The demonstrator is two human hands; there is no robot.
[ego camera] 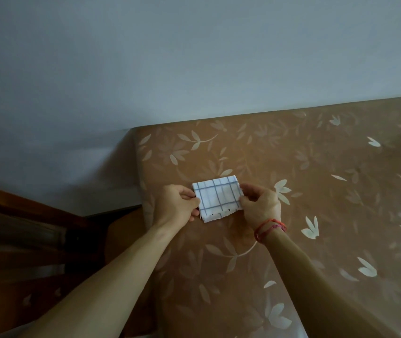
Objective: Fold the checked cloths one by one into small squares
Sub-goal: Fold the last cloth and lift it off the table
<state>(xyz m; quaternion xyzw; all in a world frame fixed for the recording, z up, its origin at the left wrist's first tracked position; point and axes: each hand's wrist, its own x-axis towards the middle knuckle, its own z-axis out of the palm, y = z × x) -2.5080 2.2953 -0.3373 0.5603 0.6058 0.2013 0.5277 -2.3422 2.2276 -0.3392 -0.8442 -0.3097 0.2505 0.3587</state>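
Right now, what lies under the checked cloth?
Around the checked cloth shows brown leaf-patterned surface. The left hand and right hand pinch its ends. The patch directly beneath is covered.

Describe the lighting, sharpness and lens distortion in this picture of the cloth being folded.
Head view: dim, even light, no hard shadows or glare; the cloth, pinched by the left hand and right hand, is brightest and fairly sharp; the wooden furniture at lower left is dark and smeared; the wide lens stretches the forearms.

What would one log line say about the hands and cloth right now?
step: fold checked cloth | left hand: pinches left edge | right hand: pinches right edge | cloth: small folded rectangle | under: floral cover
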